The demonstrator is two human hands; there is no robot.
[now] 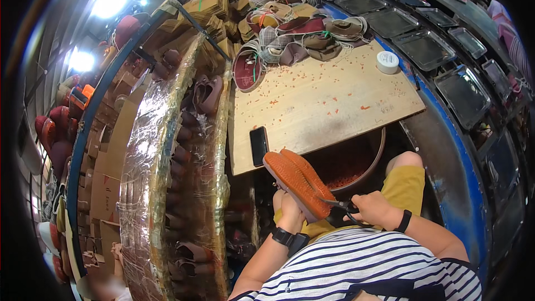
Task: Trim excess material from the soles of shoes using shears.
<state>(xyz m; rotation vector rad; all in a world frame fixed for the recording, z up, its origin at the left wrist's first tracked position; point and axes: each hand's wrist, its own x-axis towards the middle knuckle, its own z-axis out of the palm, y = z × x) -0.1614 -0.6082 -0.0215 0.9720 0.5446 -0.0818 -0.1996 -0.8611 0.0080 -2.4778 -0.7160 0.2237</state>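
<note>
Over my lap, my left hand (290,213) is closed around a shoe (298,183) turned so its textured orange sole faces up. A mauve edge runs along the shoe's left side. My right hand (377,209) grips dark-handled scissors (346,207), and their blades meet the right edge of the sole near its lower end. Whether the blades are apart is too small to tell. The fingers of my left hand are partly hidden behind the shoe.
A wooden board (329,100) strewn with orange scraps carries a black phone (258,146), a white round container (387,62) and piled shoes (301,36). Beneath it, a round tub (359,175) contains scraps. Film-wrapped shelving (147,189) stands left; metal trays (462,92) line the right.
</note>
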